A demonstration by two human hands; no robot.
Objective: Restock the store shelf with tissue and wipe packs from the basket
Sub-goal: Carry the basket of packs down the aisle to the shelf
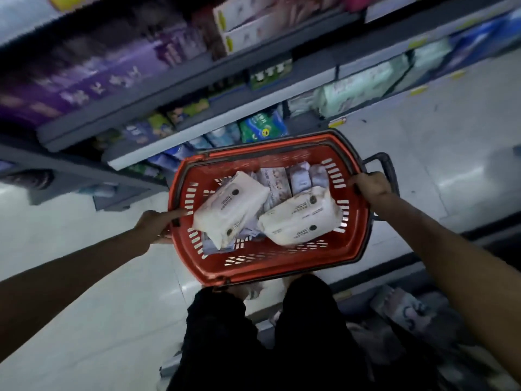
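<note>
I hold a red plastic basket (pixel 282 266) in front of me, above the floor. My left hand (pixel 156 225) grips its left rim and my right hand (pixel 370 186) grips its right rim near the dark handle (pixel 386 165). Inside lie two large white wipe packs, the left white pack (pixel 229 207) and the right white pack (pixel 301 218), on top of several smaller pale tissue packs (pixel 298 179). The store shelf (pixel 197 136) stands beyond the basket, blurred, filled with purple, green and blue packages.
Shelf tiers run diagonally from lower left to upper right, with yellow price tags (pixel 337 122) on their edges. Pale tiled floor (pixel 84 320) lies to the left and right. My dark-trousered legs (pixel 253 334) are below the basket. More goods (pixel 408 309) sit low at the right.
</note>
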